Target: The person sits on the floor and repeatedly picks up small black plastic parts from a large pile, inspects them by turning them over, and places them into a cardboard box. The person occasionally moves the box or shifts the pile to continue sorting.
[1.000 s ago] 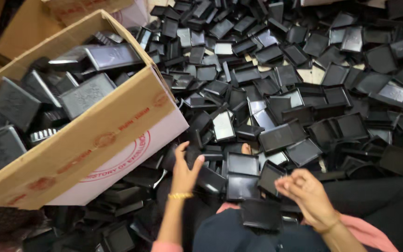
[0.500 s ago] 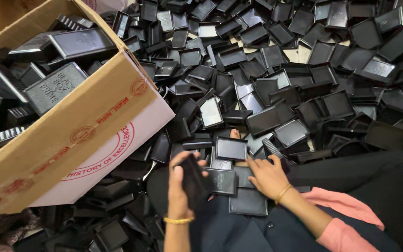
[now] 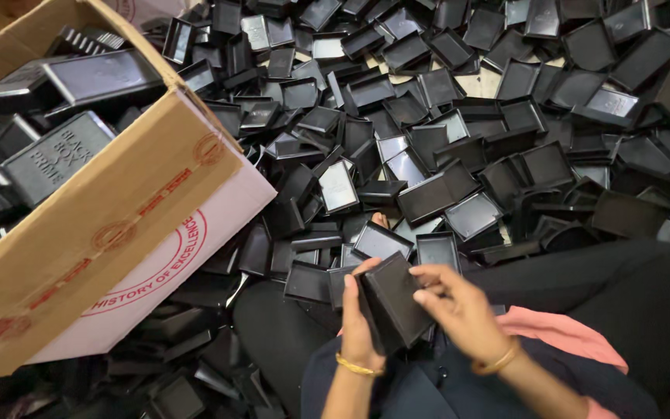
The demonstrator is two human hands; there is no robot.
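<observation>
The floor is almost buried under a heap of small black plastic trays, loose and overlapping at every angle, with only a patch of pale ground showing near the far edge of the pile. At the left edge stands an open cardboard box, its flap hanging outward, already holding more of the same black pieces.

Down at the near edge, over the person's dark-clothed lap, sits the one piece being handled: a black rectangular tray, matte, with a flat face and a shallow raised rim. It is lifted clear of the pile and tilted up on edge, its long axis running from the near left up toward the far right, its broad face turned to the right hand.

The left hand is half closed round the tray's left edge, thumb pressed at the top corner. The right hand is curled loosely, fingertips touching the tray's right side. A gold bangle circles each wrist.
</observation>
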